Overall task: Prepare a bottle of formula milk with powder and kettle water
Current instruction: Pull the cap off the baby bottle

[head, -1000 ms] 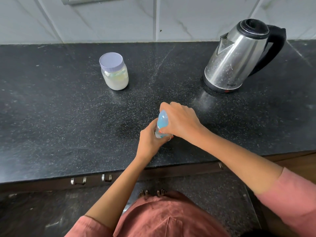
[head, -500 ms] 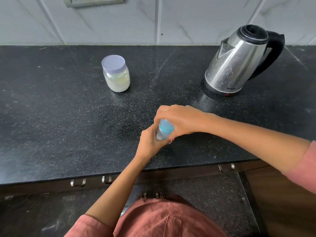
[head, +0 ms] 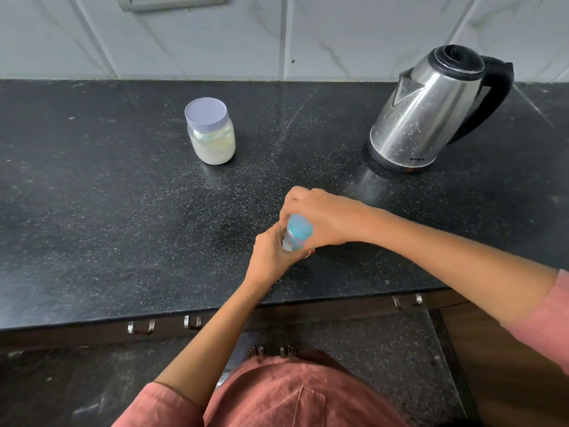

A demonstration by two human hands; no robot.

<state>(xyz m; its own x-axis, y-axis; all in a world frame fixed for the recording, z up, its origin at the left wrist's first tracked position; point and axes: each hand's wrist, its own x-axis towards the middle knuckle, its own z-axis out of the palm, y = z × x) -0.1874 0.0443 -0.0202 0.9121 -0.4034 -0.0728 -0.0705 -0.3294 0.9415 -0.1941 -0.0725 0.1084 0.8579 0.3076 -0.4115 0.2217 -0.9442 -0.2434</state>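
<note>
Left hand point(head: 271, 257), right hand point(head: 323, 220) grip bottle point(head: 297, 232) near counter point(head: 123, 241) front edge.

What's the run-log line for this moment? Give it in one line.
left hand: grips baby bottle body | right hand: grips blue cap | powder jar: lid on | kettle: lid shut | step: likely uncapping

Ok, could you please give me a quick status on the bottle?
Left hand grips bottle, right hand grips its blue top. Jar lidded, kettle untouched. Nothing blocking.

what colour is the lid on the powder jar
Pale lilac lid on the powder jar, clearest in the head view.
</note>
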